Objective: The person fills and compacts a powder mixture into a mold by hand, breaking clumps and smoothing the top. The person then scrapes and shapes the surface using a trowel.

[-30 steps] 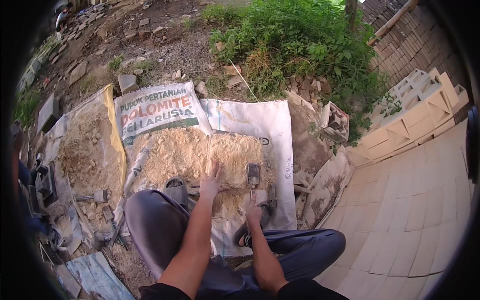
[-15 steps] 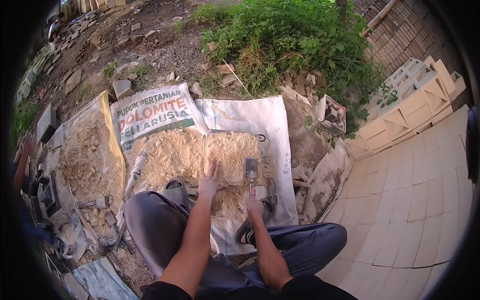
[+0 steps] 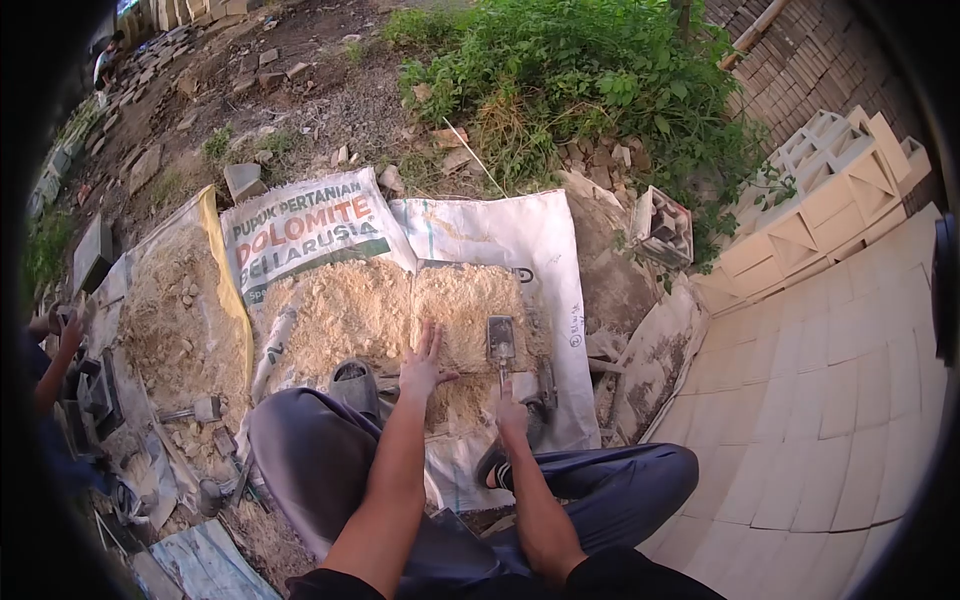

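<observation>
My left hand (image 3: 421,373) lies with its fingers spread at the near left edge of a square bed of pale, crumbly powder (image 3: 463,296). My right hand (image 3: 512,414) is closed around the handle of a small trowel (image 3: 500,338). The trowel's flat rectangular blade rests on or just above the right part of this bed; I cannot tell which. Left of my left hand is a larger heap of the same powder (image 3: 335,310). Both lie on white sacks (image 3: 485,228), one printed with "DOLOMITE". More loose powder shows between my hands, near my sandalled feet.
Stacked cream blocks (image 3: 815,200) and a pale slab surface (image 3: 790,430) take up the right side. At the left edge, another person's hands (image 3: 70,330) are near dark metal pieces. A hammer (image 3: 205,409) lies on the left sack. Green plants (image 3: 590,90) grow beyond.
The trowel blade has shifted very slightly left and down, while my left hand stays in place. At the left edge, the other person's hands have come further into view.
</observation>
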`<move>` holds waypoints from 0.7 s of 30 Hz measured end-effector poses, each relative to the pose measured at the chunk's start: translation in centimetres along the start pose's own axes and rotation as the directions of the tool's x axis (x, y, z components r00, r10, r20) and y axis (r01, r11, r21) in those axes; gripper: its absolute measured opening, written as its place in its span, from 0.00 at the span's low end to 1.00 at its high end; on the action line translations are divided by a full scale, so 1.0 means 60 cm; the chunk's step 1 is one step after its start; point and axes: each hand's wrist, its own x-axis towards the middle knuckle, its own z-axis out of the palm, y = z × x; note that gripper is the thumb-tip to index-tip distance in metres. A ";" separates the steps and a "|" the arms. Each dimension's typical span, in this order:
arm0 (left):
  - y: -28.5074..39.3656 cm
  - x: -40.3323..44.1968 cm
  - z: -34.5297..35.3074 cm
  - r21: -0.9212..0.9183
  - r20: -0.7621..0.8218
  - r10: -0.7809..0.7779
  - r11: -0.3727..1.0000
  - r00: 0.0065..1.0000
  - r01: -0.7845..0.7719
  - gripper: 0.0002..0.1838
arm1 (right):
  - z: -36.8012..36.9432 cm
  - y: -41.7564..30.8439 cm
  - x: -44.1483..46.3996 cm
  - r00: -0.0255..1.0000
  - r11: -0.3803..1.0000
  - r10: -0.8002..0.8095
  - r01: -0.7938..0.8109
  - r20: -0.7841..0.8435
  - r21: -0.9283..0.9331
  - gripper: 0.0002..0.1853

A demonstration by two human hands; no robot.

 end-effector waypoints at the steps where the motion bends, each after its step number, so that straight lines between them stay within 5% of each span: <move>1: 0.005 -0.011 -0.008 -0.002 0.015 0.003 1.000 1.000 -0.003 0.64 | -0.034 -0.013 -0.026 0.996 0.996 -0.086 0.086 -0.006 0.038 0.47; 3: 0.020 -0.001 -0.054 -0.041 0.222 -0.088 0.994 0.971 0.099 0.64 | -0.074 -0.046 -0.044 0.984 0.981 -0.179 0.180 -0.020 0.077 0.47; 6: 0.011 -0.004 -0.025 -0.023 0.104 -0.051 0.998 0.993 0.053 0.64 | -0.061 -0.043 -0.032 0.899 0.877 -0.405 0.433 -0.167 0.208 0.47; 9: 0.009 -0.003 -0.022 -0.028 0.097 -0.042 0.999 0.994 0.045 0.64 | -0.006 -0.003 0.006 0.859 0.801 -0.460 0.511 -0.226 0.312 0.44; 11: 0.018 0.000 -0.040 -0.032 0.174 -0.060 0.997 0.983 0.066 0.64 | 0.007 -0.001 -0.030 0.984 0.984 -0.178 0.178 0.014 0.001 0.45; 12: 0.018 0.004 -0.049 -0.032 0.252 -0.087 0.995 0.964 0.098 0.65 | 0.002 -0.003 -0.038 0.982 0.982 -0.191 0.191 0.006 0.012 0.45; 13: 0.012 0.007 -0.037 -0.027 0.233 -0.086 0.995 0.969 0.095 0.65 | -0.002 -0.007 -0.044 0.990 0.990 -0.136 0.135 0.040 0.037 0.48; 14: -0.003 0.008 -0.002 -0.003 0.053 -0.011 1.000 0.999 0.011 0.64 | 0.000 -0.006 -0.050 0.994 0.996 -0.079 0.074 0.080 0.055 0.52; 15: -0.002 0.001 0.001 0.031 -0.113 0.072 0.997 0.991 -0.069 0.64 | 0.014 -0.004 -0.035 0.992 0.993 -0.115 0.115 -0.047 -0.017 0.49; 16: -0.001 -0.006 0.007 0.029 -0.100 0.075 0.997 0.992 -0.072 0.64 | 0.023 0.014 -0.023 0.994 0.995 -0.103 0.102 -0.043 -0.020 0.49; 18: 0.017 0.000 -0.038 0.038 0.160 -0.063 0.998 0.985 0.058 0.65 | 0.004 -0.015 -0.015 0.941 0.935 -0.324 0.335 -0.097 0.121 0.46; 19: 0.015 0.003 -0.030 0.039 0.172 -0.073 0.997 0.982 0.067 0.65 | -0.021 -0.041 -0.027 0.944 0.938 -0.320 0.328 -0.085 0.114 0.46; 21: 0.005 -0.004 -0.012 0.028 0.000 0.017 0.999 1.000 -0.017 0.64 | -0.070 -0.083 -0.071 0.912 0.835 -0.407 0.396 -0.056 0.383 0.41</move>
